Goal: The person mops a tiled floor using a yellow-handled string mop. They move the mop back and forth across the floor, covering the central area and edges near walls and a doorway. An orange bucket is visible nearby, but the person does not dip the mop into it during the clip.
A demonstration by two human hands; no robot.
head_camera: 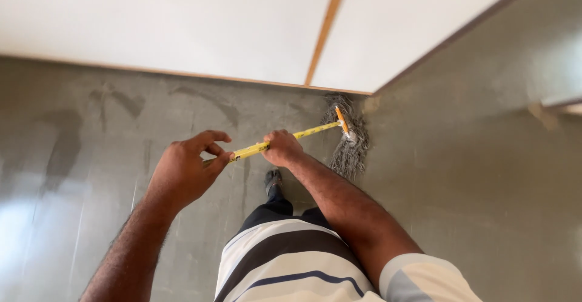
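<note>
I hold a mop by its yellow handle (312,131). My right hand (281,148) is closed around the handle partway down. My left hand (185,170) pinches the handle's upper end between thumb and fingers. The grey string mop head (350,138), with an orange clamp, rests on the grey floor in the corner where the white walls meet.
The grey floor (473,156) shows damp streaks at left. White wall panels (182,23) with a wooden trim strip stand ahead. My foot (273,181) stands just behind the mop, below my striped shirt. A step or ledge (561,105) is at the right edge.
</note>
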